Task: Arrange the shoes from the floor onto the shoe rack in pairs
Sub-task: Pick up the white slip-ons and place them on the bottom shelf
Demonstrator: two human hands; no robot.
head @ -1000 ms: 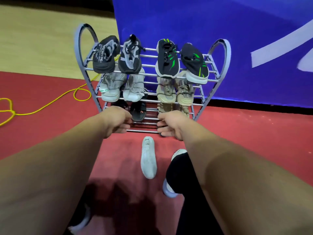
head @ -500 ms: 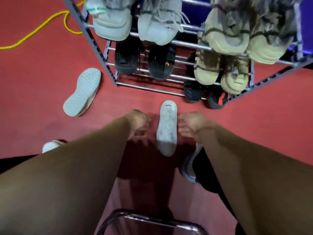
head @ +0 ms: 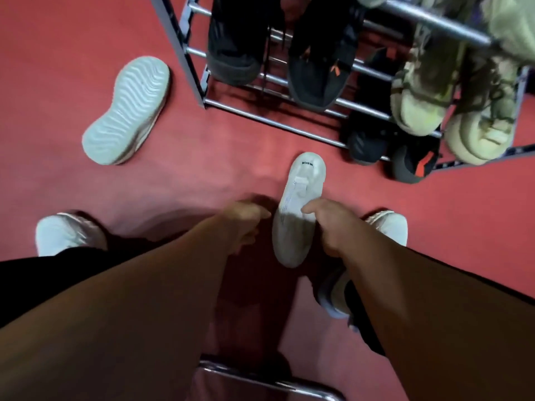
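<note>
My hands sit closer now: right hand [head: 330, 227] touches the white shoe [head: 301, 195] before the shoe rack [head: 189, 68], left hand [head: 246, 219] unreadable; overturned shoe [head: 127, 111] also waits.

Sole-up white shoe [head: 127, 111] — beside rack [head: 185, 53]

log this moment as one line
right hand touching white shoe on floor | left hand beside it | other white shoe sole-up left of shoe rack

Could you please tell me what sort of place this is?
Probably an indoor hall or entry area: red floor, a metal shoe rack holding paired shoes, and a sole-up shoe beside it.
</note>
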